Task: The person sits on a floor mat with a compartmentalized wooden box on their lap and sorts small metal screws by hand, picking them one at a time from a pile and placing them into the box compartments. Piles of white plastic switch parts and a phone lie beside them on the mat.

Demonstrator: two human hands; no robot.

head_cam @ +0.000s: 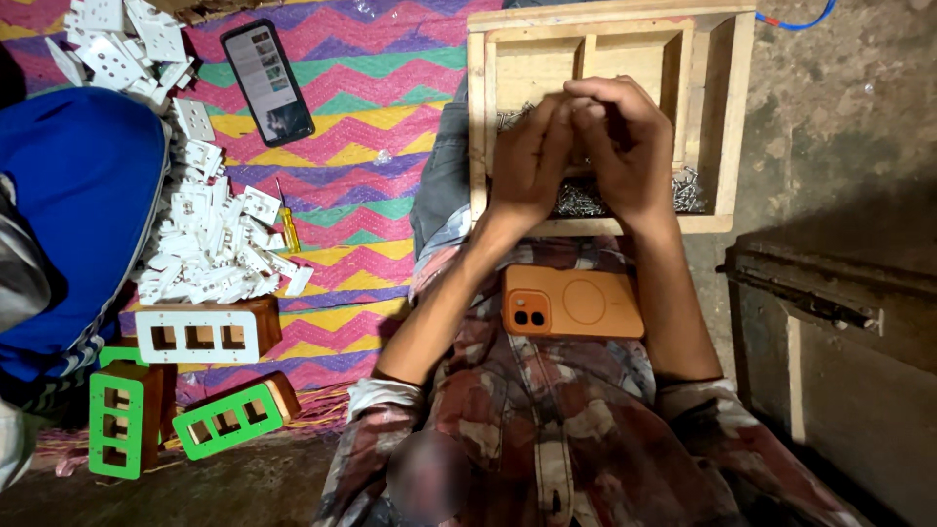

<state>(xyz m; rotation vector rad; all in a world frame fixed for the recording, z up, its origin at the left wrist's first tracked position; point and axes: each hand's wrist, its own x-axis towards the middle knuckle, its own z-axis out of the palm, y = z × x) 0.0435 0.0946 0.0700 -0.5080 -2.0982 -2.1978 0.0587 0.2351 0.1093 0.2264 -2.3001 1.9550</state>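
hands working together over wooden tray [727, 117]: left hand [527, 161] and right hand [625, 146] curling shut, fingertips pressing together on something small, item hidden, cannot tell what. screws [586, 200] lying in tray below. advice: keeping work low over tray so drops land inside.

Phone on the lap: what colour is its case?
Orange, on the phone lying camera-side up on the lap, just below both hands; the head view shows it clearly.
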